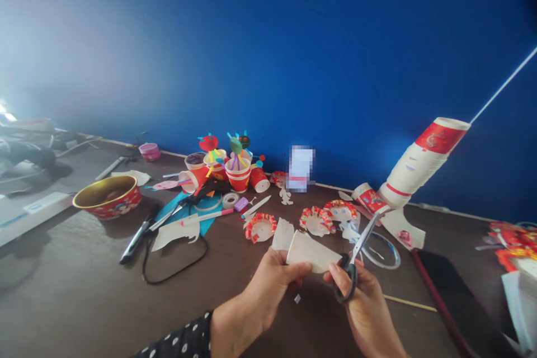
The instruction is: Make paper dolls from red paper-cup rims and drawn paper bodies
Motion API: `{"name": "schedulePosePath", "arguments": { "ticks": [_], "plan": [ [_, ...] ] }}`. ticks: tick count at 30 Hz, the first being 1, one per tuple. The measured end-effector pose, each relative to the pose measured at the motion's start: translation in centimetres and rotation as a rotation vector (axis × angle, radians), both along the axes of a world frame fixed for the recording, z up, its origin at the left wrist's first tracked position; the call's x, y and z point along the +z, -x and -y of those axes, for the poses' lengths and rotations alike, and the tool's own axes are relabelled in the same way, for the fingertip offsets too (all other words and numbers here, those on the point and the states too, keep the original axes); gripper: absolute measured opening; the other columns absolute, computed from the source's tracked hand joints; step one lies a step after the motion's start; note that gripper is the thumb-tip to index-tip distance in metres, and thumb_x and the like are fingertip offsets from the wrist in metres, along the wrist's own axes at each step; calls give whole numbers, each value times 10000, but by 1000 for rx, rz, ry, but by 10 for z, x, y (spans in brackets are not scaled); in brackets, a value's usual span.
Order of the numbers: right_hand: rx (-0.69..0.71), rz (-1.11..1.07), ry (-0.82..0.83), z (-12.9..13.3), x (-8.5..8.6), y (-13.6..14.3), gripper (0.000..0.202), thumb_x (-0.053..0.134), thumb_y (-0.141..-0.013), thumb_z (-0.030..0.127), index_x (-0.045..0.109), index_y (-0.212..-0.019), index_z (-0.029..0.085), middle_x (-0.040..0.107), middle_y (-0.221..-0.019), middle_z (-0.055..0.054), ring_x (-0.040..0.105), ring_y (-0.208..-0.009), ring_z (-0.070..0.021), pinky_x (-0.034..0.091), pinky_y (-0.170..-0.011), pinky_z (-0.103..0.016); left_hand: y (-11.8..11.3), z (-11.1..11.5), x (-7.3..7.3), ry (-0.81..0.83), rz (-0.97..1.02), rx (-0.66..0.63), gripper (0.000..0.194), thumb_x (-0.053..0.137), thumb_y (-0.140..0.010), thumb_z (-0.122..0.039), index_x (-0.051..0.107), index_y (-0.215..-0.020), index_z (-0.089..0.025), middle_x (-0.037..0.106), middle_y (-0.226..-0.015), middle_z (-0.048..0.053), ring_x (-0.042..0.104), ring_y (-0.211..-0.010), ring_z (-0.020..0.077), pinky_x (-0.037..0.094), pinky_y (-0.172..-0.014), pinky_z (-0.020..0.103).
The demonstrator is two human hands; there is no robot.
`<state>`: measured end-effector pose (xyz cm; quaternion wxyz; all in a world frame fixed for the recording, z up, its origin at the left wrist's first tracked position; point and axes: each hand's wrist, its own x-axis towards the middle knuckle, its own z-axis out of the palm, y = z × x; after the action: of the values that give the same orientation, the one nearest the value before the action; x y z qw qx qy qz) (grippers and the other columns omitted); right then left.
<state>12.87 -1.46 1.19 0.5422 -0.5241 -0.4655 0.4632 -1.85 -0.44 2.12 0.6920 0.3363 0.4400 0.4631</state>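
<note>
A white paper cup [314, 250], lying sideways, is held between my two hands near the middle front. My left hand [274, 279] grips its left end, thumb along the lower side. My right hand [363, 293] has the scissors [361, 249] by their black handles, blades pointing up and right, away from the cup. The thumb and a finger of that hand also touch the cup's right end. Just behind the cup stands a piece of white paper [283, 234]. Red-fringed cut cup pieces [260, 228] lie beyond. Fingers beneath the cup are partly hidden.
At left are a red bowl [111, 207] and a black marker [136, 240]. Cups with colourful figures [238, 176] stand by the blue wall. A tall stack of cups [419, 165] leans at right, near a dark phone [465, 296] and a tape ring [381, 250].
</note>
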Motion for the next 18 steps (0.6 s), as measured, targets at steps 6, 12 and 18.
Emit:
{"name": "schedulePosePath", "arguments": {
  "ticks": [6,12,18],
  "plan": [
    [35,-89,72,-1,-8,-1,278,654,-636,405,566,-586,147,503,-524,19,361,-485,-78,294,-452,-202,-1,1,0,-31,63,34,236,702,-575,-305,587,-606,-101,498,-504,-11,391,-469,68,295,-490,206],
    [171,-109,110,2,0,7,340,632,-633,465,531,-553,150,480,-504,24,396,-488,-89,333,-491,-219,-4,4,0,-56,128,-14,206,670,-616,-282,606,-635,-87,562,-553,33,461,-492,94,319,-492,218],
    [342,189,181,5,11,2,470,511,-656,614,509,-545,157,454,-476,21,358,-459,-81,271,-447,-210,8,-7,14,-81,221,146,167,666,-605,-214,612,-709,-95,593,-631,37,517,-541,96,385,-554,213]
  ]
}}
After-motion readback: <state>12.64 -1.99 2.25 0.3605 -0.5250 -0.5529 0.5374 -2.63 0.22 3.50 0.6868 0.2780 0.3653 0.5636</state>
